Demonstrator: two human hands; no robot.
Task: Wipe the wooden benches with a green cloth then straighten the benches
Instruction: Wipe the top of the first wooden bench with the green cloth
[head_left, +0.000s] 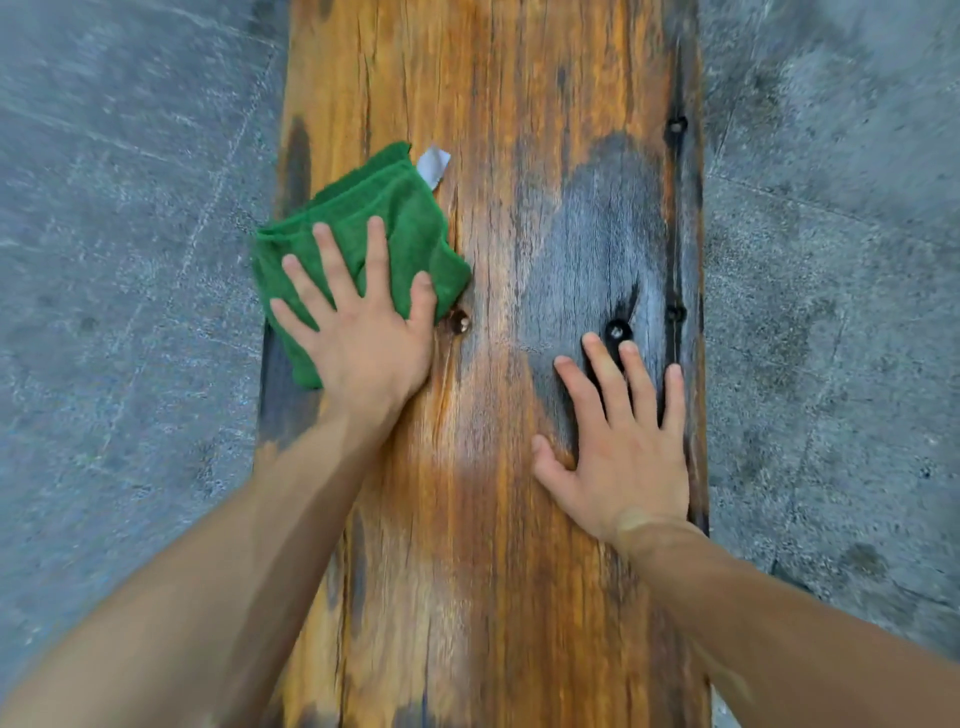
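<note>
Left hand (358, 332) flat, fingers spread, pressing folded green cloth (374, 218) onto worn orange-brown wooden table (498, 156); right hand (623, 447) spread flat beside.

No readable text, number or brand is seen. A small white tag (433, 165) is sewn to the corner of the green cloth (374, 218), but any print on it is too blurred to be read.

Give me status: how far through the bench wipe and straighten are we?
Done: can't confirm any; the wooden bench looks glossy down its middle, but that could be finish. In hand: the left hand presses the folded green cloth flat near the bench's left edge, while the right hand rests flat on the grey weathered patch. Left: more wiping, then straightening.
</note>
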